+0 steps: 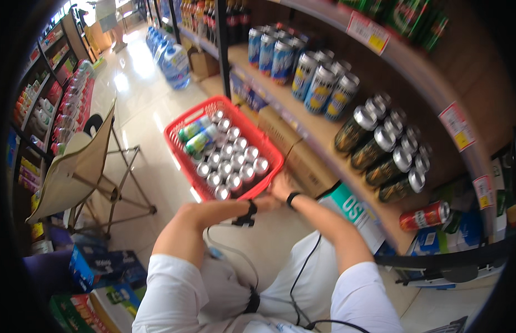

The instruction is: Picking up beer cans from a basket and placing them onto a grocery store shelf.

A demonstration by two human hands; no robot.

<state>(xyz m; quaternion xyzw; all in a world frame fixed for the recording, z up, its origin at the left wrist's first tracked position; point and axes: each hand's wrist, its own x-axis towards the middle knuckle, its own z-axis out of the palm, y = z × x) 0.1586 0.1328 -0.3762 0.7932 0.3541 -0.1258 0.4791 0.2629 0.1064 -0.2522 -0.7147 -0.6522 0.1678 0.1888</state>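
Observation:
A red plastic shopping basket (275, 150) sits in front of me beside the shelf. Inside stand several drink cans (224, 168) with silver tops, and two green-capped bottles (201, 139) lie at its far left side. My right hand (283, 186) is at the basket's near right corner, its fingers around the rim. Just below that corner is my left hand (269, 203), blurred and close to the right one; whether it touches the basket cannot be made out.
To the right, a shelf (258, 62) holds blue cans (283, 60), blue-and-yellow cans (320, 87), dark cans (384, 141) and a red can (424, 215) on its side. Cardboard boxes (312, 166) stand beneath. A folding chair (75, 175) is left, large water bottles (174, 62) ahead, a person (106, 18) farther off.

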